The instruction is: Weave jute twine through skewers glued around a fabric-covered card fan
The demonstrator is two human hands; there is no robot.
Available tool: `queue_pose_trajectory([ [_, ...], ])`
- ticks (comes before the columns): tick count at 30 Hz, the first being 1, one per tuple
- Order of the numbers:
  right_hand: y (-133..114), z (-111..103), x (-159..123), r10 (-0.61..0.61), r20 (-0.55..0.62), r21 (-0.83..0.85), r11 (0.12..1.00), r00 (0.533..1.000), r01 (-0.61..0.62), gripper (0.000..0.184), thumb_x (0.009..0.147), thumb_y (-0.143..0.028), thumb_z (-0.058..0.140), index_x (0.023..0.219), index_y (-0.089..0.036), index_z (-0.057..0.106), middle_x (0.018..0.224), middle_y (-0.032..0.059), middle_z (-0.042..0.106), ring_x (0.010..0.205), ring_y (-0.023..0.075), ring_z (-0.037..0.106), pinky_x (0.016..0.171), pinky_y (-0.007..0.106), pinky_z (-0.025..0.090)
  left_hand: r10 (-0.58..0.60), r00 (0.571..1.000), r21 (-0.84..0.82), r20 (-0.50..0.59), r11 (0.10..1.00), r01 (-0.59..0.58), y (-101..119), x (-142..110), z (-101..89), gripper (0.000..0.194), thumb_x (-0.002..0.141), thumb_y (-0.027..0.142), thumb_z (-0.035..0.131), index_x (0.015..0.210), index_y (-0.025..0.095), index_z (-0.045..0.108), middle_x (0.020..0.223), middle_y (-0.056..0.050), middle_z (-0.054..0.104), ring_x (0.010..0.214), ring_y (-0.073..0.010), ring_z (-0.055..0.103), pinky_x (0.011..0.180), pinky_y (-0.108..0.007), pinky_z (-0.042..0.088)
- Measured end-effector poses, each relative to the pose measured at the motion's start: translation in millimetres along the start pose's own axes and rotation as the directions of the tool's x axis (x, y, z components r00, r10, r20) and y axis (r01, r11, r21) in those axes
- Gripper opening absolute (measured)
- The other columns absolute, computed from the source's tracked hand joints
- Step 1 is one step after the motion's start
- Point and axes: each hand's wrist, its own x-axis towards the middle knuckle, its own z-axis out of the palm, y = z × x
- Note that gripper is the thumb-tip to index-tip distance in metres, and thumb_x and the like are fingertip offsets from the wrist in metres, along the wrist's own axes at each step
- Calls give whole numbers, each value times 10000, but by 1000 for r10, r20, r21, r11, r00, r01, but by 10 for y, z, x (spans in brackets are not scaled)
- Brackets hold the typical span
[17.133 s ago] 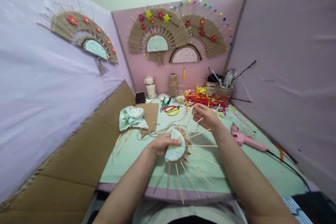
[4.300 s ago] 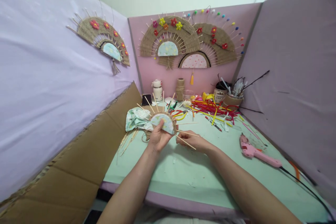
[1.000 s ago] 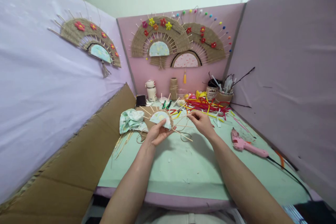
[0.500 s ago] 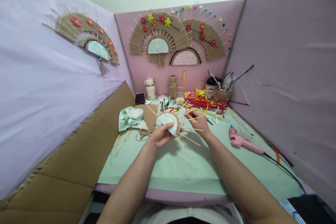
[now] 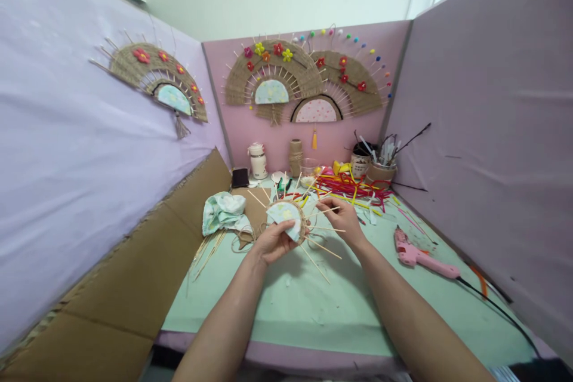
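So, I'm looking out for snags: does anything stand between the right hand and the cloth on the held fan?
Yes: the twine rim and the sticks spreading from it lie between the cloth and the right hand. One stick appears to cross in front of its fingers.

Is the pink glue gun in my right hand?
No, the glue gun lies on the table, right of the right hand.

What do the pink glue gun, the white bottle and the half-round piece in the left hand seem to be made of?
Glue gun: smooth plastic, by its even pink colour and moulded shape.
Bottle: smooth, pale and slightly glossy; painted metal or plastic, I cannot tell.
Half-round piece: matt, patterned face, probably fabric; rough brown strands, likely twine, along its curved edge.
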Motion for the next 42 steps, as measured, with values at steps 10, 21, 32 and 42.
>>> queue_pose_trajectory([
  [10, 62, -171, 91, -232, -20, -148, 963, 972, 227, 162, 833, -341, 583, 807, -193, 643, 765, 47, 611, 681, 170, 552, 622, 294, 433, 95, 991, -113, -99, 988, -106, 168, 68, -125, 183, 828, 107, 530, 998, 66, 583, 799, -101, 700, 682, -150, 670, 622, -239, 540],
  [21, -43, -209, 82, -255, -116, -149, 960, 960, 237, 146, 836, -303, 578, 757, -196, 637, 740, 41, 607, 686, 167, 549, 631, 294, 427, 28, 999, 44, -40, 999, -26, 108, 40, -127, 311, 775, 105, 602, 1082, 82, 555, 955, -149, 697, 746, -184, 683, 639, -267, 545],
  [32, 97, 20, 27, 24, -7, -57, 998, 1000, -24, 212, 761, -367, 598, 686, -171, 631, 613, 11, 587, 545, 137, 485, 537, 258, 387, -110, 992, 117, 59, 988, 103, -22, -28, -36, 308, 694, 116, 681, 991, 110, 602, 856, -114, 707, 671, -173, 664, 619, -274, 510],
  [42, 48, 76, -10, -14, -8, -35, 999, 1000, 14, 193, 782, -331, 580, 672, -176, 616, 618, 6, 581, 540, 128, 465, 515, 249, 375, -61, 982, 102, 178, 994, 44, -76, -39, -16, 359, 714, 107, 647, 1069, 101, 589, 943, -146, 702, 865, -249, 676, 803, -373, 515],
])
